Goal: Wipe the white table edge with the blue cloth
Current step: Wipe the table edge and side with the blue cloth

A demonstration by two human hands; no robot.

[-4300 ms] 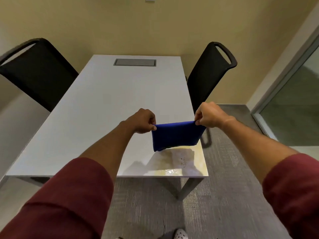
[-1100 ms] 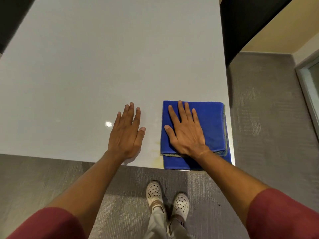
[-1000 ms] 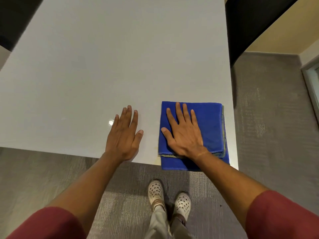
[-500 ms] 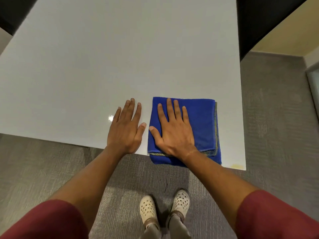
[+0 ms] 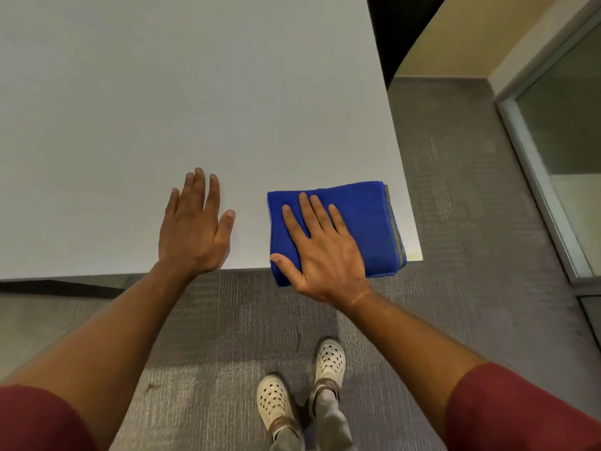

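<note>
- Grey ribbed carpet [image 5: 455,320] fills the near ground; two perforated cream clog shoes [image 5: 302,385] stand just short of the table's near edge, so the person is squared up to the strip to be wiped.
- Dark red sleeves [image 5: 507,415] are pushed above the forearms, probably to keep fabric off the surface.
- Right hand [image 5: 320,247]: flat, fingers spread, palm pressing down on the folded blue microfibre cloth [image 5: 367,222]. No pinch or grasp; it looks like a wiping press, with the load spread across the pad.
- Cloth lies on the near right corner of the smooth white rectangular table [image 5: 162,92], its near hem hanging slightly over the edge. That overhang likely lets the fold catch the rim as well as the top.
- A faint yellowish mark [image 5: 413,254] shows on the table at the corner, just beside the cloth's right side and uncovered.
- Left hand [image 5: 195,229]: open, holding nothing, palm down on bare tabletop, apart from the cloth, apparently a brace.
- Beyond: a dark chair back [image 5: 400,30] at the table's far right, a tan wall, a grey-framed glass panel [image 5: 559,135].
</note>
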